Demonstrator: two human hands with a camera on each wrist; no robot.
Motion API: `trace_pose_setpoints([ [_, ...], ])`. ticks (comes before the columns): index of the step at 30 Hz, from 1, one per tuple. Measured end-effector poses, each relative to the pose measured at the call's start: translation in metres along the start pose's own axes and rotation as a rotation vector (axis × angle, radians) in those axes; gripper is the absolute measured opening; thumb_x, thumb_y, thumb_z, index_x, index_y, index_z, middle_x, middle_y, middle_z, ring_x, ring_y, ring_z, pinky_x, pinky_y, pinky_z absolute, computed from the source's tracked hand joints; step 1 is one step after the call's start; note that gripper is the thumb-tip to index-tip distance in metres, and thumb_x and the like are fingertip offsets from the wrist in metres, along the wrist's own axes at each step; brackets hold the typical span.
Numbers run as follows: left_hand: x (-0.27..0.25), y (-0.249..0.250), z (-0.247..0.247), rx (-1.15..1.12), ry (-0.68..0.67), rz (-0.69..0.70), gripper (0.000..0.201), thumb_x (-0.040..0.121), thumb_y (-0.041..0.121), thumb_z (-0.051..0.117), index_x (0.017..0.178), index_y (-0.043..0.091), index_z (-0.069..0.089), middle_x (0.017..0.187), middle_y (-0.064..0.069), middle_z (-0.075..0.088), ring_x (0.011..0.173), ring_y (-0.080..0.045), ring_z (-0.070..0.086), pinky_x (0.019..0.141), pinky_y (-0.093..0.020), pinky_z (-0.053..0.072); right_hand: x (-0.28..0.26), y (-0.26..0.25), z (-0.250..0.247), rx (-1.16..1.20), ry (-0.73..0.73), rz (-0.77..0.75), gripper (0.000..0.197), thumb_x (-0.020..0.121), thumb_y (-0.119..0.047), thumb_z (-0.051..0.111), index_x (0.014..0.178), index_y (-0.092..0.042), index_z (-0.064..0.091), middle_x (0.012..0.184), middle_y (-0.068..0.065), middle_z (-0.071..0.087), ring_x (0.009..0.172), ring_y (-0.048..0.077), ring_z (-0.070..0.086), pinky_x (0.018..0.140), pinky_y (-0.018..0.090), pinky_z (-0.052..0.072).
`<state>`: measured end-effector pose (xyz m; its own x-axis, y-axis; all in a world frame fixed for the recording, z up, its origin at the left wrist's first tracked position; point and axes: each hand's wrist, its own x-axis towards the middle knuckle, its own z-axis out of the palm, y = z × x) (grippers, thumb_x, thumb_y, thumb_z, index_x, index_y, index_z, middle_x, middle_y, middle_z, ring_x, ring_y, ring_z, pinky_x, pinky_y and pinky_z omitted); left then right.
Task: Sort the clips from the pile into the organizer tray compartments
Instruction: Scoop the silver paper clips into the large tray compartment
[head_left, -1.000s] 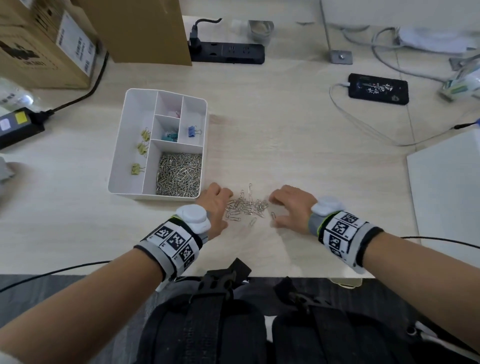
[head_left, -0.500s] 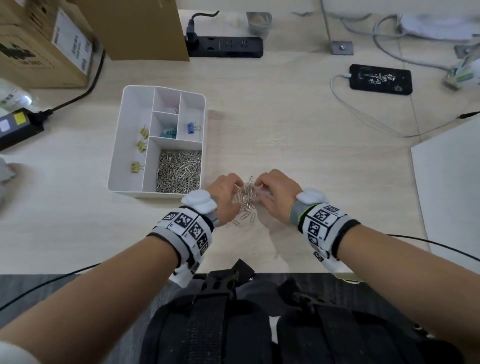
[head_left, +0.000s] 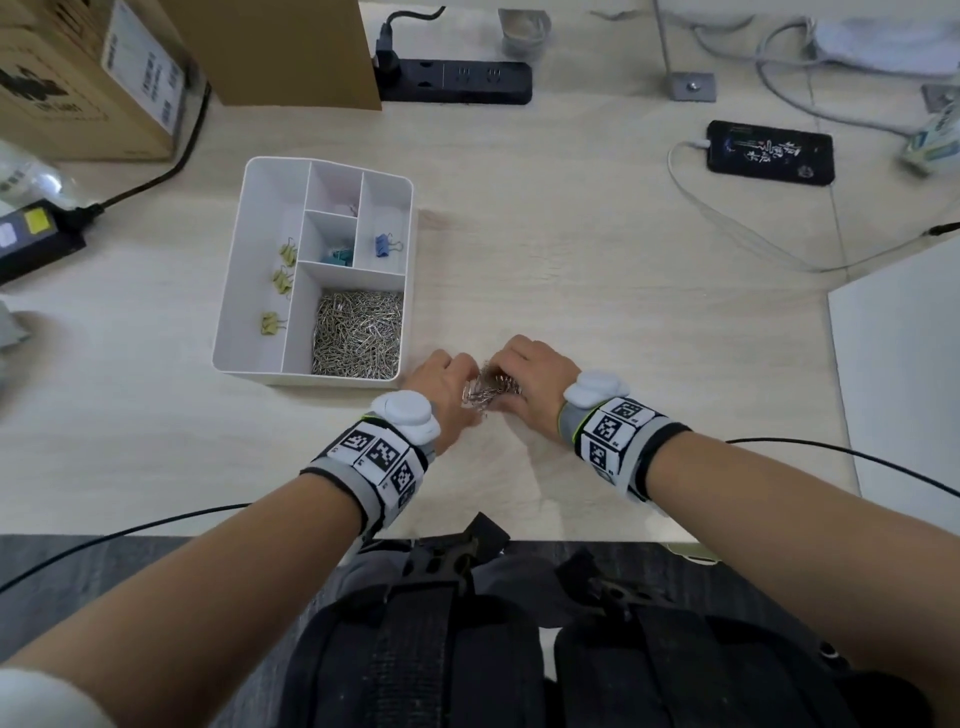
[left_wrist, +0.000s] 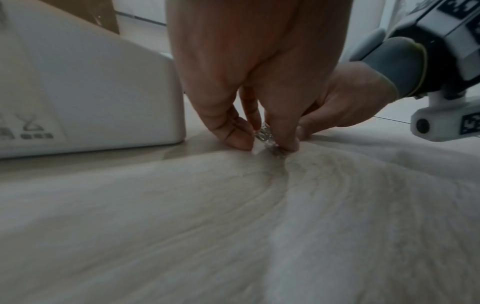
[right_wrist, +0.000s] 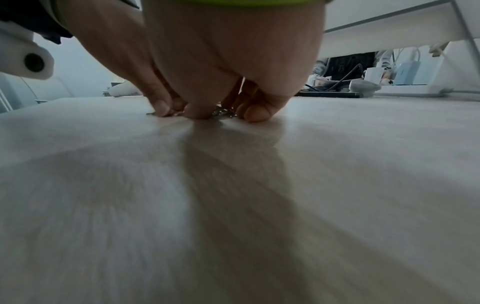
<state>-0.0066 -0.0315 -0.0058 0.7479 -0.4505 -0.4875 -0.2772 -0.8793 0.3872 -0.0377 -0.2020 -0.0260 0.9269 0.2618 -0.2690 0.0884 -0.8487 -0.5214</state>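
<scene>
A bunch of silver paper clips (head_left: 488, 391) lies on the wooden table just right of the white organizer tray (head_left: 332, 165), near its front right corner. My left hand (head_left: 441, 389) and right hand (head_left: 535, 384) close in on the bunch from both sides with curled fingers. In the left wrist view my left hand (left_wrist: 262, 139) pinches the clips (left_wrist: 265, 132) against the table. The right wrist view shows my right hand (right_wrist: 221, 111) curled round the clips (right_wrist: 224, 114). The tray's front compartment holds many paper clips (head_left: 358, 332). Other compartments hold yellow binder clips (head_left: 283, 278), a teal clip (head_left: 337, 256) and a blue clip (head_left: 384, 245).
A phone (head_left: 769, 152) on a cable lies at the back right. A power strip (head_left: 457, 82) and cardboard boxes (head_left: 78, 78) stand at the back. A white board (head_left: 904, 364) lies at the right, a black adapter (head_left: 31, 239) at the left. The table's front edge is close behind my wrists.
My hands have drawn together from either side of the spread clips, gathering them into one tight bunch between the fingers.
</scene>
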Motion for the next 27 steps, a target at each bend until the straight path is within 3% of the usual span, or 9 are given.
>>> trace_pose_setpoints([
  [7,0.007,0.003,0.006,-0.093,0.146,-0.003,0.021,0.088,0.025,0.06,0.107,0.015,0.057,0.105,-0.007,0.054,0.088,-0.027,0.058,0.067,-0.029,0.038,0.007,-0.009,0.01,-0.078,0.008,0.011,0.021,0.09,-0.018,0.058,0.106,-0.003,0.058,0.106,0.016,0.056,0.09,0.035,0.055,0.071,0.037,0.04],
  [11,0.008,0.001,0.009,-0.103,0.162,0.039,0.016,0.088,0.024,0.059,0.098,0.011,0.062,0.098,-0.009,0.058,0.086,-0.028,0.058,0.069,-0.032,0.04,0.003,-0.017,0.013,-0.053,0.066,0.032,0.014,0.076,-0.011,0.065,0.083,0.001,0.061,0.079,0.021,0.06,0.063,0.037,0.057,0.053,0.035,0.042],
  [13,0.008,0.0,0.009,-0.118,0.184,0.036,0.015,0.088,0.025,0.059,0.096,0.013,0.063,0.096,-0.006,0.059,0.085,-0.025,0.059,0.067,-0.03,0.039,0.005,-0.017,0.01,-0.016,0.088,0.041,0.014,0.079,-0.011,0.061,0.086,0.002,0.062,0.084,0.021,0.06,0.068,0.038,0.058,0.057,0.036,0.041],
  [16,0.007,-0.004,0.01,-0.134,0.188,-0.001,0.015,0.087,0.03,0.059,0.095,0.019,0.064,0.094,-0.001,0.061,0.083,-0.021,0.059,0.069,-0.03,0.043,0.007,-0.014,0.001,0.069,0.067,0.12,0.012,0.083,-0.015,0.057,0.092,-0.01,0.064,0.094,0.01,0.061,0.082,0.032,0.058,0.066,0.032,0.04],
  [18,0.005,-0.006,0.011,-0.163,0.167,-0.03,0.013,0.084,0.033,0.06,0.091,0.023,0.064,0.09,0.002,0.063,0.082,-0.02,0.061,0.071,-0.033,0.049,0.006,-0.014,-0.003,0.113,0.038,0.171,0.012,0.081,-0.015,0.058,0.091,-0.015,0.064,0.094,0.005,0.061,0.084,0.027,0.059,0.069,0.03,0.041],
  [21,-0.001,-0.009,0.009,-0.23,0.163,-0.048,0.007,0.08,0.033,0.063,0.082,0.027,0.063,0.079,0.006,0.064,0.072,-0.017,0.062,0.066,-0.032,0.051,0.006,-0.016,-0.011,0.197,0.018,0.264,0.015,0.08,-0.013,0.06,0.092,-0.016,0.068,0.097,0.003,0.067,0.084,0.021,0.061,0.076,0.032,0.049],
  [23,-0.006,-0.011,0.003,-0.297,0.154,-0.039,0.007,0.082,0.031,0.065,0.078,0.026,0.061,0.068,0.009,0.06,0.061,-0.01,0.057,0.058,-0.026,0.046,0.007,-0.017,-0.019,0.276,0.055,0.338,0.014,0.078,-0.013,0.062,0.089,-0.018,0.069,0.094,0.001,0.069,0.078,0.016,0.061,0.075,0.027,0.051],
  [27,-0.013,-0.011,-0.009,-0.411,0.2,-0.01,0.01,0.082,0.025,0.069,0.08,0.016,0.064,0.057,0.014,0.052,0.049,0.0,0.044,0.049,-0.016,0.033,0.014,-0.02,-0.035,0.331,0.094,0.41,0.013,0.077,-0.013,0.061,0.084,-0.023,0.067,0.083,-0.006,0.066,0.073,0.011,0.058,0.065,0.016,0.043],
])
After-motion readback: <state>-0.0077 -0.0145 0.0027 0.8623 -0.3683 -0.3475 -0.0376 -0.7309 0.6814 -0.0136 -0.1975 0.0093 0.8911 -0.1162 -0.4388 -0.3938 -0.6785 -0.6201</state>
